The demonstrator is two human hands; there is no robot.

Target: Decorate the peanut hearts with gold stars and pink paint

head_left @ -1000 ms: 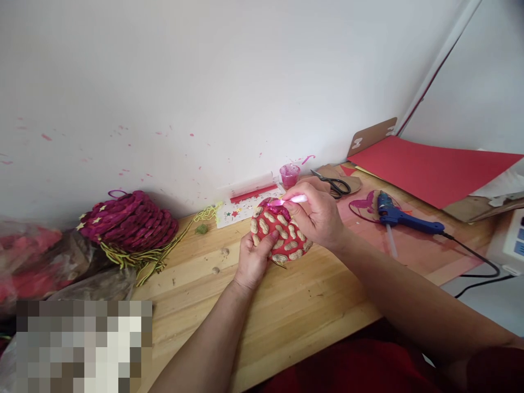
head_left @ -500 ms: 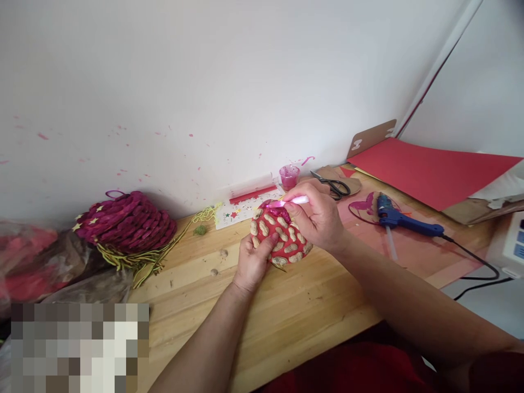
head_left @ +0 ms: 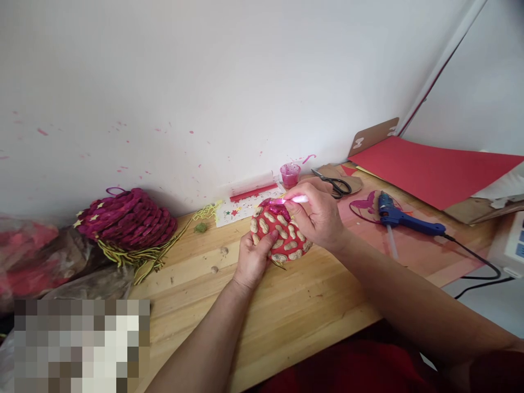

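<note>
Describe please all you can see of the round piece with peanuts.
The round piece is red, its face set with peanuts in shells, with a glossy magenta patch near the upper edge. The left hand grips its lower left, thumb on the front. The right hand, partly covering its right side, holds what looks like a white brush, pink end at the patch. Contact with the table is unclear.

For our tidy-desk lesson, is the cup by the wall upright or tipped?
Upright: the cup has its wide rim on top and pink colour inside.

Hands (head_left: 291,232) hold a peanut-covered disc (head_left: 286,245) and white-handled brush (head_left: 300,199).
</note>
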